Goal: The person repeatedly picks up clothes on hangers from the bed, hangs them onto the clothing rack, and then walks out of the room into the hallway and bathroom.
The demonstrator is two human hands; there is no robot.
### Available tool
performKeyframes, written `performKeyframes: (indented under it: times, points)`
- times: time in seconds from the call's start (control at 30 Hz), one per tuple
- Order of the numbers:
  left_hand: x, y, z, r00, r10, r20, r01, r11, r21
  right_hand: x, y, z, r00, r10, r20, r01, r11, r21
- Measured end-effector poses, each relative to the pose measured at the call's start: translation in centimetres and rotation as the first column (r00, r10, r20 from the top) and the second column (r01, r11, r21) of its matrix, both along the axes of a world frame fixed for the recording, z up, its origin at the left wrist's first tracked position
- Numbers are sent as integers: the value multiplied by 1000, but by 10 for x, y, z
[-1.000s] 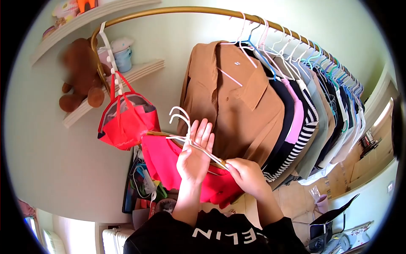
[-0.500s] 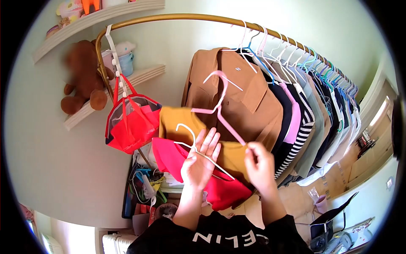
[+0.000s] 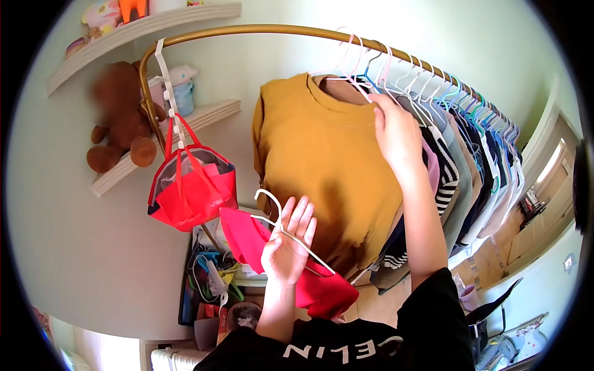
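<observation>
A mustard-yellow top (image 3: 328, 148) hangs spread in front of me, its neckline just below the rail. At its right shoulder, my right hand (image 3: 399, 133) is closed, thumb and fingers on the arm of the pale pink hanger (image 3: 359, 80) inside the neck; the fingertips are partly hidden. Lower down, my left hand (image 3: 289, 238) faces palm up with fingers stretched, and a white hanger (image 3: 309, 249) lies across the palm by the thumb. A red garment (image 3: 325, 294) droops from that hanger, behind and below the left hand.
A curved gold clothes rail (image 3: 278, 28) carries many garments, including a striped one (image 3: 447, 179). A red bag (image 3: 195, 191) hangs at its left end. Beyond are a brown plush toy (image 3: 120, 123) on a shelf (image 3: 213, 112) and, below, a cluttered heap (image 3: 213, 272). A chair (image 3: 495, 303) stands lower right.
My right hand has risen with the pink hanger and mustard top, which now hangs at the rail before the brown jacket. My left hand has stayed nearly in place with the white hanger.
</observation>
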State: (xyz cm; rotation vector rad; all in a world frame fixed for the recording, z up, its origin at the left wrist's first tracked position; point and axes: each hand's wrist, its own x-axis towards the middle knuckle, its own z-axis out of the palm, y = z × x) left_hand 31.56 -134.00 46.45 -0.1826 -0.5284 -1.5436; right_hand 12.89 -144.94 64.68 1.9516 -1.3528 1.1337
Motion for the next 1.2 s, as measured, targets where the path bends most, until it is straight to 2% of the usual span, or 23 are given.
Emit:
performKeyframes:
  times: [0.07,0.1,0.2,0.27,0.3,0.33,0.37,0.4,0.47,0.53,0.57,0.67,0.7,0.8,1.07,1.13,1.2]
  points:
    - [2,0,1,1000,11,5,-11,1000,-1,0,0,-12,999,-29,-44,31,997,64]
    - [3,0,1,1000,13,21,-13,1000,-6,4,9,-13,993,-113,-39,118,978,170]
    - [5,-1,-1,1000,2,3,-2,1000,5,4,37,-31,967,-181,-181,133,958,-253]
    - [2,-2,-4,1000,16,-16,-15,1000,25,5,71,-50,981,4,-195,-27,993,-117]
    - [1,-4,-5,999,24,-22,-23,999,31,7,89,-63,970,130,-203,-130,991,14]
    - [-1,-5,-7,999,27,-46,-25,999,33,10,107,-78,946,256,-200,-229,962,147]
    - [-4,-6,-7,998,45,-38,-44,999,25,12,124,-93,931,344,-124,-286,897,337]
    - [-7,-6,-6,998,61,-30,-61,998,20,13,139,-108,911,411,-31,-339,790,511]
    - [-11,-8,-4,998,51,-30,-51,998,24,10,153,-143,906,423,31,-334,668,665]
    - [-16,-10,-5,999,18,-26,-17,1000,23,4,159,-182,937,347,33,-275,680,680]
    - [-19,-12,-6,1000,-11,-23,12,1000,19,3,158,-197,944,327,49,-296,771,564]
    - [-24,-16,-3,994,-94,56,92,995,31,-4,157,-195,966,255,37,-243,856,455]
    - [-24,-17,0,991,-101,84,98,995,35,-5,154,-189,959,271,86,-283,888,362]
    - [-23,-18,6,987,-109,114,105,994,37,-13,146,-165,954,297,52,-299,911,283]
    - [-4,-8,-1,982,-115,149,110,993,41,-16,112,-59,981,174,86,-184,975,127]
    - [4,-6,-1,986,-87,145,82,996,39,-10,98,-27,982,175,65,-178,983,45]
    - [10,-4,-2,987,-59,148,56,998,24,-7,72,-5,973,232,-2,-230,965,-125]
